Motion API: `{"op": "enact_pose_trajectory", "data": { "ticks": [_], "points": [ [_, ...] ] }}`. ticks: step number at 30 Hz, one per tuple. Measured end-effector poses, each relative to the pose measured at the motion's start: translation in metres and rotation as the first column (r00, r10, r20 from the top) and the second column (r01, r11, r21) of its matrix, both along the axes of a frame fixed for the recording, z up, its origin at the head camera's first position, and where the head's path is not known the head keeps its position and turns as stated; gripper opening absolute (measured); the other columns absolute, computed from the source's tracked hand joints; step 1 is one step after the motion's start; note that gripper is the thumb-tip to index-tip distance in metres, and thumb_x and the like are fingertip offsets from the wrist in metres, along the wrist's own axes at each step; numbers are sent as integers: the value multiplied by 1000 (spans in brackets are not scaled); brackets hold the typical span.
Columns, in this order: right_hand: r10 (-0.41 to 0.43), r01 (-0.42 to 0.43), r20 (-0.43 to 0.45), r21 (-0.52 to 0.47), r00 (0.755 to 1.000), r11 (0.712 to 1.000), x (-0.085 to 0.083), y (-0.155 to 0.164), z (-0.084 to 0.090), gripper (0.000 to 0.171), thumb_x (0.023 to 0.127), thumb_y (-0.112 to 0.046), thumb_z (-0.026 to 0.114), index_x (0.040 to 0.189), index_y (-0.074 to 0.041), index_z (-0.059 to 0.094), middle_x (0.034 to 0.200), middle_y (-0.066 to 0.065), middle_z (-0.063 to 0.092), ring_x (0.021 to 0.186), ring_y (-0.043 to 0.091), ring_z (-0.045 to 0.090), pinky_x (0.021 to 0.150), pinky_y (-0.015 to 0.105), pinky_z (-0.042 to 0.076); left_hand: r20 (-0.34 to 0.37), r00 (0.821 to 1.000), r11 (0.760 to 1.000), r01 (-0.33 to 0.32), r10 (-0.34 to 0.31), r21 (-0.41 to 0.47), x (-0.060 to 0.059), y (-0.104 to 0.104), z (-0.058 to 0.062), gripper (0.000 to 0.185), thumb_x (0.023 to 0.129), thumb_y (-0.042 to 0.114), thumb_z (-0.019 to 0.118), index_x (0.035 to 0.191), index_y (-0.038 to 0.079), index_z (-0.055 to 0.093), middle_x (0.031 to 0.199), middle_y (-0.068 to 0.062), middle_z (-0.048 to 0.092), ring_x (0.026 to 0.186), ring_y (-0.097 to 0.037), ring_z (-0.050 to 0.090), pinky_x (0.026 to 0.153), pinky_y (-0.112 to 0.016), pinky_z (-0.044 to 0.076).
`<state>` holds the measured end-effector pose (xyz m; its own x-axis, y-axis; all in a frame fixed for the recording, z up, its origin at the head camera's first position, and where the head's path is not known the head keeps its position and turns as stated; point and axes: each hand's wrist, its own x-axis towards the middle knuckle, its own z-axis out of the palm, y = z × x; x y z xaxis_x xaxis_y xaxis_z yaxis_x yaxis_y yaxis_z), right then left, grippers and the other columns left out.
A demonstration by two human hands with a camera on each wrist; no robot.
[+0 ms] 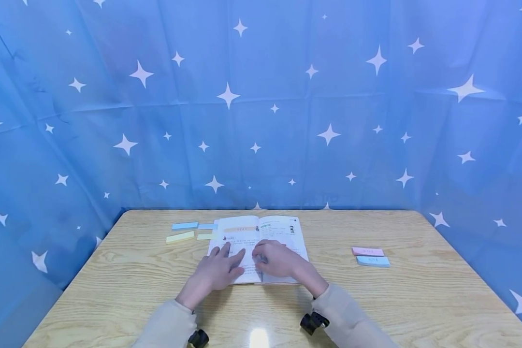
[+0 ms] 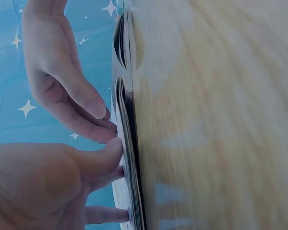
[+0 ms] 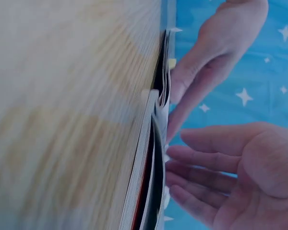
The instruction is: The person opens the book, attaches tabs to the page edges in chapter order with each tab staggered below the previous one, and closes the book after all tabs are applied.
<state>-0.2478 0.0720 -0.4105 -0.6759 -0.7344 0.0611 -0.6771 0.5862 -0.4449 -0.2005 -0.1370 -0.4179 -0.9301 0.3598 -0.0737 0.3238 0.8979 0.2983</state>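
Note:
An open book (image 1: 284, 232) lies flat on the table, printed text on both pages. An orange sticky note (image 1: 235, 229) is on the upper part of its left page. My left hand (image 1: 219, 270) rests on that page with its fingers spread, thumb toward the bottom edge. Near the middle fold, the fingertips of my right hand (image 1: 278, 258) touch the page, fingers slightly bent. In the right wrist view nothing shows between the right hand's thumb and fingers (image 3: 206, 179). The left wrist view shows the left thumb (image 2: 108, 155) at the book's edge.
Left of the book lie a blue sticky note pad (image 1: 184, 226) and a yellow one (image 1: 180, 237). Pale blue (image 1: 207, 226) and yellow tabs (image 1: 206, 237) stand beside its left edge. Pink (image 1: 368, 252) and blue pads (image 1: 373, 261) lie at right. A starry blue curtain (image 1: 278, 159) hangs behind the table.

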Motion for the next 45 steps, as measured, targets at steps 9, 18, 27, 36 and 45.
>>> {"op": "enact_pose_trajectory", "data": {
  "ticks": [9,18,27,36,45],
  "points": [
    [-35,35,8,-33,999,999,-30,-3,2,17,97,-2,62,109,2,72,102,10,69,91,22,65,83,36,54,31,998,998,-45,47,-51,1,2,0,51,105,38,52,152,19,48,157,-24,36,140,-50,35,105,-68,35],
    [-161,153,91,85,983,984,-67,-11,-1,33,101,-14,62,129,3,60,67,4,50,54,15,41,62,31,42,33,999,995,-38,41,-92,-1,2,-3,52,106,37,51,155,20,44,157,-24,34,140,-50,35,104,-69,36],
    [-286,257,211,158,934,954,-83,-18,-12,67,107,-34,50,159,-2,23,134,29,54,119,39,55,103,47,43,44,994,987,-92,99,-128,4,6,5,50,105,37,53,153,23,48,158,-19,35,142,-45,36,103,-67,38],
    [-302,257,154,253,941,932,-87,-23,-15,66,106,-36,52,157,-1,29,151,25,41,132,31,49,105,44,42,51,993,986,-99,107,-133,1,4,1,50,104,38,54,152,25,48,159,-18,35,142,-44,35,103,-67,38],
    [-218,189,104,239,970,953,-84,-22,-10,39,106,-27,55,131,2,57,73,5,45,56,14,37,59,27,35,40,992,979,-111,120,-173,-2,7,0,52,104,40,54,153,28,46,159,-16,34,142,-42,36,102,-65,40]
  ]
}}
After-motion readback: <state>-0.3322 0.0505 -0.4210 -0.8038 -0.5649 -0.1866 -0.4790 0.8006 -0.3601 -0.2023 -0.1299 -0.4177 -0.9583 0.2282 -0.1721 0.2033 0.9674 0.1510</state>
